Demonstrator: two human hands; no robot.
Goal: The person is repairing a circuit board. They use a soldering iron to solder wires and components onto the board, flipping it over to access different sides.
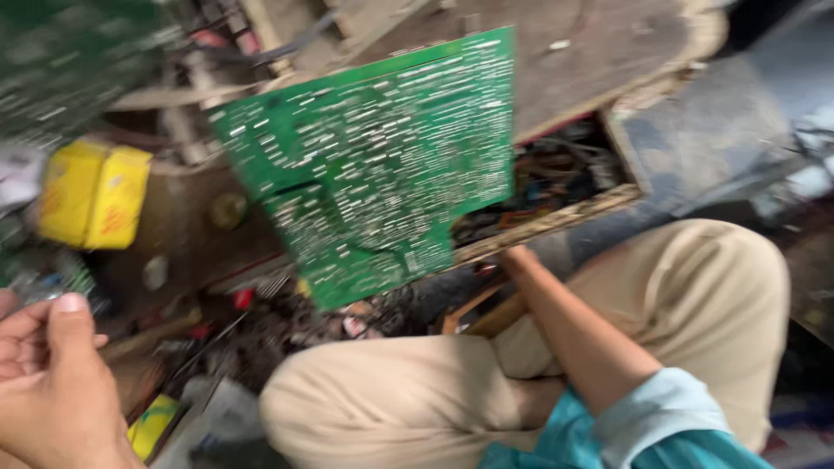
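While the right hand (514,259) is mostly hidden behind the green circuit board (373,165), it seems to grip the board's lower edge & hold it up, solder side to cam, over the cluttered bench. Left hand (48,382) is loosely curled, empty, apart from it. Board lifted; nothing else visibly worked on.

Green circuit board (382,165), solder side up with dense silver traces, held tilted above the cluttered bench; lower right edge notched; view blurred
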